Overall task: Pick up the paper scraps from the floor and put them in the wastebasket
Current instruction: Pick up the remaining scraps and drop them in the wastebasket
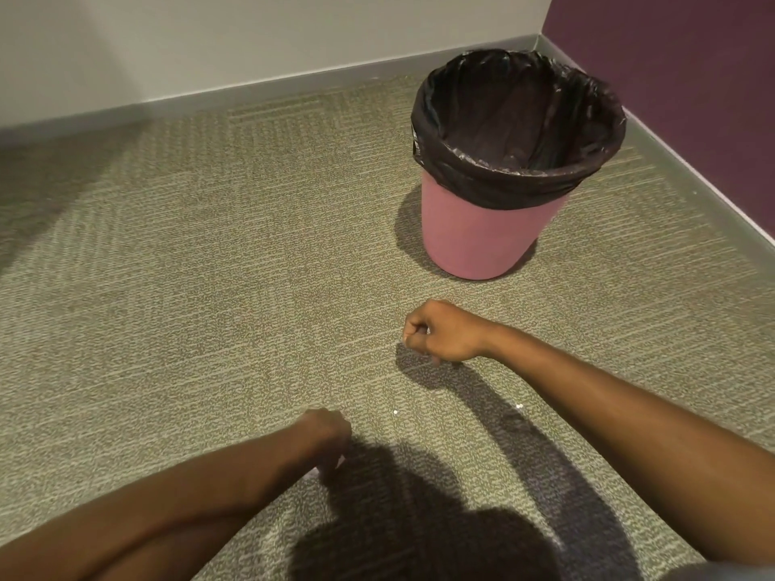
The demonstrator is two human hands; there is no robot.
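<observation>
Right hand [436,333] fisted, contents unclear — left hand [329,434] blurred, grip unclear; white scraps [395,412] on grey-green carpet [209,287], pink wastebasket [482,241] in corner.

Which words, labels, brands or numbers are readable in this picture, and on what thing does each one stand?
None can be read.
The pink wastebasket shows no label, its black liner bears no print, and the walls carry no sign.
The paper scraps on the carpet are too small to show any writing.
</observation>
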